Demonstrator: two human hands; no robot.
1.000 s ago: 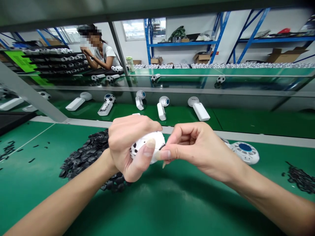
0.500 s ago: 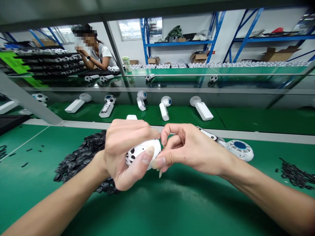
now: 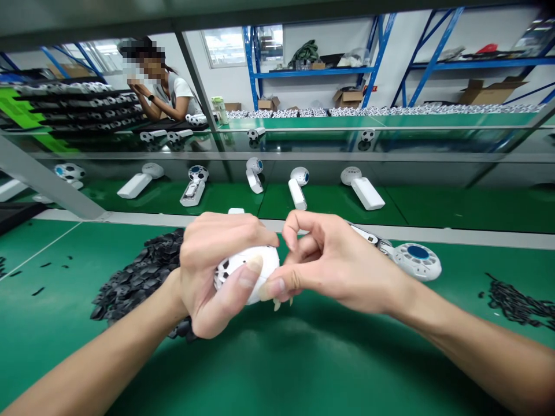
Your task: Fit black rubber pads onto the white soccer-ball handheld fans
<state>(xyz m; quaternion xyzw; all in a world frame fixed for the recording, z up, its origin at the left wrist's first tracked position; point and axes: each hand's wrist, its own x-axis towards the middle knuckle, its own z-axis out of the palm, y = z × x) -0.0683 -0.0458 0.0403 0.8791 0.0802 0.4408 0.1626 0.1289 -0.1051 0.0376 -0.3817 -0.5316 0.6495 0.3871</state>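
My left hand (image 3: 212, 271) grips a white ball with black patches (image 3: 249, 274), its fingers over the top and its thumb across the front. My right hand (image 3: 333, 260) comes in from the right, with the thumb pressed on the ball's right side and the fingers curled above it. Whether those fingertips pinch some small piece, I cannot tell. Behind my right hand lies a white handle joined to a round white-and-blue disc (image 3: 416, 261). A heap of black rubber pieces (image 3: 134, 283) sits under my left wrist, partly hidden.
A smaller black heap (image 3: 520, 309) lies on the green mat (image 3: 347, 358) at right. White ball-headed devices (image 3: 364, 193) stand on a green shelf behind a grey edge. A seated person (image 3: 173, 95) is at the far bench, below blue racks holding cardboard boxes.
The view has drifted, so the whole scene sits further left and higher. My right fingers have curled more tightly near the ball, and the ball has turned slightly in my left hand.
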